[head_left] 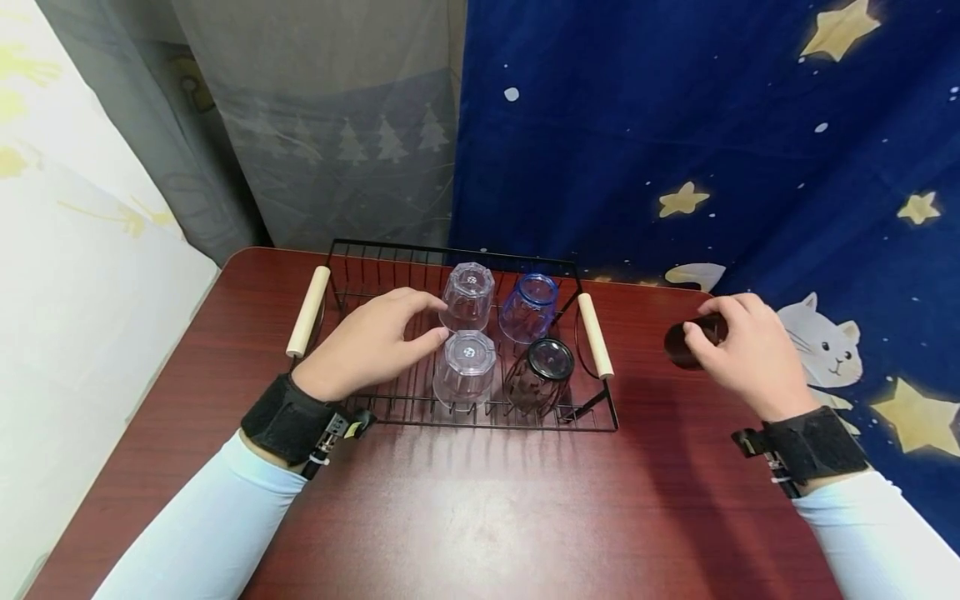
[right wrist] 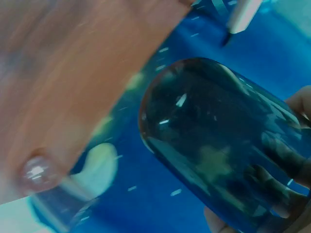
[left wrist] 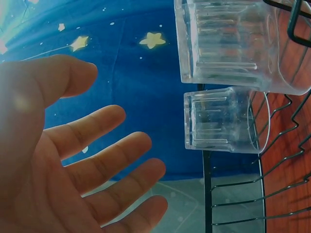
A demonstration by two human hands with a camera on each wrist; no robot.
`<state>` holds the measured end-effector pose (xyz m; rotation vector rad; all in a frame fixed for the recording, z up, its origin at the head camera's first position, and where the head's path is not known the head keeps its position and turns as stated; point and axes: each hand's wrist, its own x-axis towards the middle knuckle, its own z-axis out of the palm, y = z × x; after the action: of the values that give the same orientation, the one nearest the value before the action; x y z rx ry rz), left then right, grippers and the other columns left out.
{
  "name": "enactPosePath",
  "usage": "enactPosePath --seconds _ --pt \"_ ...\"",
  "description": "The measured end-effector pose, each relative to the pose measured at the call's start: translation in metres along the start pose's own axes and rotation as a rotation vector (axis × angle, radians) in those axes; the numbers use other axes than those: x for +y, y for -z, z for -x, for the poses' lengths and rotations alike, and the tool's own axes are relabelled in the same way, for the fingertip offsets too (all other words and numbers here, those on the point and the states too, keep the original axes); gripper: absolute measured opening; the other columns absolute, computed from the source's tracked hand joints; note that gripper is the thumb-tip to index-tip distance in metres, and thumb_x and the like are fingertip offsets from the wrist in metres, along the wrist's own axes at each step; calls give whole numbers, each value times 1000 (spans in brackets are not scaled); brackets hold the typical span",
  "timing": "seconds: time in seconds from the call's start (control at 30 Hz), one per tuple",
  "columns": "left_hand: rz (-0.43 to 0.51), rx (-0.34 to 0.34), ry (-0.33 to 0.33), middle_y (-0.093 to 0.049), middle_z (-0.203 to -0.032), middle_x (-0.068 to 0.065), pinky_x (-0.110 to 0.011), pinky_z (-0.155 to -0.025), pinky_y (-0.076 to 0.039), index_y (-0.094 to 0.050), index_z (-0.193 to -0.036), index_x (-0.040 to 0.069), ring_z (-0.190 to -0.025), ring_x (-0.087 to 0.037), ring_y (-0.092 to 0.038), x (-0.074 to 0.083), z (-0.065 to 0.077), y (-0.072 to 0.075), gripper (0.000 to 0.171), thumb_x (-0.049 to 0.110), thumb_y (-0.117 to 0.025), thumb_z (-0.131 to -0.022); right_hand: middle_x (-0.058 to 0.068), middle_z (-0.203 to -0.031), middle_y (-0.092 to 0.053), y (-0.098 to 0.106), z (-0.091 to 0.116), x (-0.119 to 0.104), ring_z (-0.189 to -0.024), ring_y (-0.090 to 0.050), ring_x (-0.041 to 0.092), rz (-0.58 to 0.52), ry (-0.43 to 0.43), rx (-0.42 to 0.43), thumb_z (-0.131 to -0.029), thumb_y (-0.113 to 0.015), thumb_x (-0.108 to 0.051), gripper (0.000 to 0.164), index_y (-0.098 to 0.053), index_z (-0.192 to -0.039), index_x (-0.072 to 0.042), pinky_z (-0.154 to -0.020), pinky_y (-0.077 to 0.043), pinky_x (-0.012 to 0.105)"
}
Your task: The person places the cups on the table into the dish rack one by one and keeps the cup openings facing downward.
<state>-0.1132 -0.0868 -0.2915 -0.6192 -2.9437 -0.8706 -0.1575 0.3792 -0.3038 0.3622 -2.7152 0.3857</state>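
Observation:
My right hand [head_left: 753,354] grips a dark tinted drinking glass [head_left: 679,346], raised to the right of the rack. In the right wrist view the see-through glass [right wrist: 194,116] is tilted, with fingers wrapped about one end. Over the left part of the black wire rack [head_left: 405,423] is my left hand [head_left: 367,342], thumb and fingers spread. The left wrist view shows it holding nothing, apart from two clear glasses. Those are a rear clear glass [head_left: 469,296] and a front clear glass [head_left: 467,367], upside down in the rack. Beside them stand an upturned blue glass [head_left: 529,308] and dark glass [head_left: 542,375].
The rack has a left wooden handle [head_left: 309,312] and a right wooden handle [head_left: 595,335]. It stands at the back of a reddish-brown table [head_left: 465,517]. Behind the table hangs a blue curtain [head_left: 600,167] with stars; a pale wall [head_left: 90,250] is at left.

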Motion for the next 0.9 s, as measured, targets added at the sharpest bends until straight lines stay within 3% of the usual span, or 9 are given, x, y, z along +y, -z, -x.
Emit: enactPosePath --seconds 0.2,0.5,0.67,0.9 --pt "7 -2 -10 -57 -139 -5 -47 -105 -45 -61 -135 17 -132 -22 -52 0 -1 -5 42 41 -58 -100 20 -104 -62 6 -4 -37 -99 -55 38 -63 146 126 -85 -72 -21 27 -67 -104 -2 -83 -40 51" --pt "11 -10 -30 -57 -139 -6 -46 -103 -46 -59 -137 15 -129 -22 -54 2 -3 -9 45 39 -60 -99 18 -106 -63 10 -5 -80 -103 -57 37 -172 272 240 -81 -73 -20 28 -68 -101 -2 -89 -40 49" --pt "20 1 -40 -57 -139 -5 -46 -105 -45 -58 -138 14 -130 -21 -53 6 -2 -11 47 39 -61 -98 16 -108 -64 9 -7 -104 -106 -57 34 -252 329 270 -79 -74 -20 29 -70 -102 -4 -91 -39 45" --pt "30 9 -63 -58 -138 -2 -43 -102 -47 -58 -138 17 -128 -18 -54 16 -1 -10 48 41 -63 -97 12 -111 -63 5 -7 -134 -105 -56 29 -326 395 237 -81 -73 -21 29 -70 -104 -5 -88 -39 35"
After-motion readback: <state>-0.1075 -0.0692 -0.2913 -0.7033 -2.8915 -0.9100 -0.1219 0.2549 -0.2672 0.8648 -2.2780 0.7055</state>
